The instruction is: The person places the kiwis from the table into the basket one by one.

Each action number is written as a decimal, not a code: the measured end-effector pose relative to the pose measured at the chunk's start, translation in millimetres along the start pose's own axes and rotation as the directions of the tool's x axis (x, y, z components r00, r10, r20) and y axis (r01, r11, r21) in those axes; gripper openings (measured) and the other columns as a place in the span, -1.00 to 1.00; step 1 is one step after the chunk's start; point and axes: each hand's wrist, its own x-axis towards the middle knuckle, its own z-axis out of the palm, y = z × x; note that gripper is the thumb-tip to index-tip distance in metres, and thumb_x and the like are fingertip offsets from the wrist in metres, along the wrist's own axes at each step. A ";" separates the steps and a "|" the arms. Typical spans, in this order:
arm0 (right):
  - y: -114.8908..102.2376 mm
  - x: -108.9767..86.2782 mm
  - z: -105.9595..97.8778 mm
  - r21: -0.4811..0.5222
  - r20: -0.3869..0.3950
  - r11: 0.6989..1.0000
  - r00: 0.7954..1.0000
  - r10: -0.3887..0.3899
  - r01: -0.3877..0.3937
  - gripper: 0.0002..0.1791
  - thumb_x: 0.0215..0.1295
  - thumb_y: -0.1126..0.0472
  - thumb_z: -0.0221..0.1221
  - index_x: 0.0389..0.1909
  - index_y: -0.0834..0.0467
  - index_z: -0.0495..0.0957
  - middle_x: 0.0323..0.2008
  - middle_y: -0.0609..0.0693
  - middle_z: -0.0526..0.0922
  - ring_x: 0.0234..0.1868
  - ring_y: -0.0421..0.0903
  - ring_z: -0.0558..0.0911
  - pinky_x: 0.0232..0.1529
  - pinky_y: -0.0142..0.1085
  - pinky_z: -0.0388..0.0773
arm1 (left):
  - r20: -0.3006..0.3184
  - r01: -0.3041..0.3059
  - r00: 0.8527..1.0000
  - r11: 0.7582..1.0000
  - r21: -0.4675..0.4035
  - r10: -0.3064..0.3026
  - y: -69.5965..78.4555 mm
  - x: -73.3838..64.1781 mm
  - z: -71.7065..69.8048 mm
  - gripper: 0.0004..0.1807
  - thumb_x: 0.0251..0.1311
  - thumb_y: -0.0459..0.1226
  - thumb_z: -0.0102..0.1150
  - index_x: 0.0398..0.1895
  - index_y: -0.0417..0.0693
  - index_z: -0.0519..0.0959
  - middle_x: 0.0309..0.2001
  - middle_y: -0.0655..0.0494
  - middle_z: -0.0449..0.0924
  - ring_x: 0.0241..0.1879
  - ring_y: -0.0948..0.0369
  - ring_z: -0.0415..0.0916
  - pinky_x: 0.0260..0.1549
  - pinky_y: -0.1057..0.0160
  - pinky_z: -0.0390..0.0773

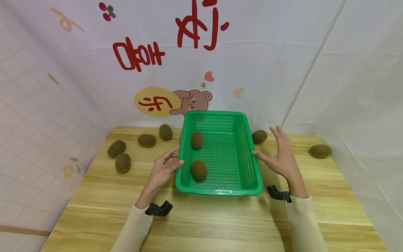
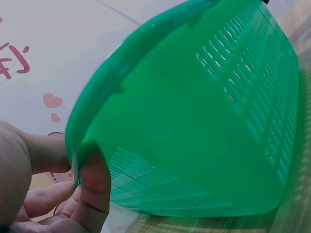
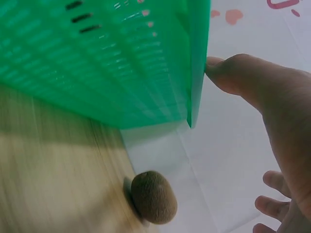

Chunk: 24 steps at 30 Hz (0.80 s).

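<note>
A green plastic basket [image 1: 217,191] is in the middle of the head view, over the table, with two kiwis inside along its left side: one kiwi [image 1: 197,140] farther back, another kiwi [image 1: 199,170] nearer the front. My left hand [image 1: 162,168] pinches the basket's left rim between thumb and fingers, as the left wrist view also shows. On the other side, my right hand [image 1: 281,157] has its thumb tip at the right rim, with the other fingers spread apart and away from the basket. Just beyond this hand, a kiwi [image 3: 154,197] lies on the table.
Several kiwis lie left of the basket, among them a kiwi [image 1: 123,162] nearest the front and a kiwi [image 1: 165,132] by the back edge. A single kiwi [image 1: 320,151] rests at the far right of the wooden table [image 1: 214,227]. A printed white cloth [image 1: 270,63] hangs behind.
</note>
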 end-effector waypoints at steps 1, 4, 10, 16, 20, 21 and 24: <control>1.2 -0.2 -0.4 -0.003 0.000 1.000 1.000 0.005 -0.005 0.18 0.11 0.01 0.52 0.65 -0.05 0.01 0.67 0.12 -0.16 0.63 0.37 -0.13 0.37 0.55 -0.04 | -0.002 0.002 1.000 1.000 -0.001 -0.002 -0.2 -0.1 -0.2 -0.33 0.39 -0.46 0.17 0.54 -0.12 0.29 0.13 -0.16 0.37 -0.24 0.41 0.54 -0.22 0.46 0.54; 4.5 -1.3 -2.5 -0.012 -0.008 1.000 1.000 0.010 -0.010 0.18 0.11 0.00 0.51 0.65 -0.01 0.01 0.67 0.17 -0.17 0.61 0.42 -0.14 0.35 0.57 -0.06 | 0.000 0.008 1.000 1.000 -0.006 -0.008 -0.7 -0.7 0.4 -0.33 0.39 -0.46 0.17 0.54 -0.11 0.29 0.14 -0.18 0.37 -0.25 0.40 0.52 -0.22 0.45 0.53; 15.2 -3.2 -9.2 -0.036 -0.046 0.999 0.999 0.010 -0.011 0.17 0.11 0.02 0.51 0.64 0.07 0.02 0.65 0.27 -0.16 0.58 0.51 -0.13 0.35 0.58 -0.11 | 0.014 0.007 1.000 1.000 -0.020 -0.006 -1.6 -0.5 2.8 -0.32 0.38 -0.46 0.18 0.55 -0.11 0.28 0.15 -0.20 0.34 -0.26 0.39 0.52 -0.22 0.43 0.51; 33.0 -2.4 -14.4 -0.078 -0.057 0.996 0.997 0.042 -0.047 0.17 0.13 -0.04 0.48 0.64 0.12 0.00 0.64 0.32 -0.16 0.59 0.50 -0.13 0.38 0.56 -0.13 | 0.003 -0.006 1.000 1.000 -0.018 0.006 -2.5 -0.7 2.2 -0.33 0.38 -0.48 0.17 0.54 -0.12 0.29 0.14 -0.17 0.35 -0.27 0.40 0.52 -0.24 0.44 0.52; 45.0 -2.3 -20.2 -0.113 -0.049 0.988 0.994 0.098 -0.103 0.19 0.16 -0.11 0.44 0.66 0.11 -0.07 0.65 0.27 -0.22 0.59 0.49 -0.15 0.37 0.57 -0.17 | 0.001 -0.017 1.000 1.000 -0.015 0.017 -2.3 -0.5 1.3 -0.33 0.38 -0.47 0.18 0.54 -0.14 0.29 0.12 -0.16 0.36 -0.27 0.41 0.53 -0.25 0.44 0.52; 48.1 -2.2 -21.8 -0.123 -0.047 0.985 0.993 0.112 -0.117 0.20 0.17 -0.13 0.43 0.66 0.10 -0.08 0.66 0.27 -0.23 0.59 0.50 -0.16 0.36 0.59 -0.20 | 0.001 -0.018 1.000 1.000 -0.018 0.018 -2.3 -0.5 1.2 -0.33 0.38 -0.47 0.18 0.54 -0.13 0.29 0.11 -0.15 0.36 -0.27 0.41 0.53 -0.25 0.45 0.53; 56.4 -2.0 -27.2 -0.158 -0.043 0.975 0.987 0.154 -0.159 0.22 0.19 -0.18 0.41 0.67 0.06 -0.13 0.66 0.25 -0.27 0.57 0.54 -0.17 0.32 0.62 -0.23 | -0.004 -0.018 1.000 1.000 -0.022 0.018 -2.0 -0.4 0.8 -0.34 0.38 -0.48 0.18 0.53 -0.13 0.31 0.10 -0.14 0.37 -0.27 0.40 0.54 -0.25 0.45 0.53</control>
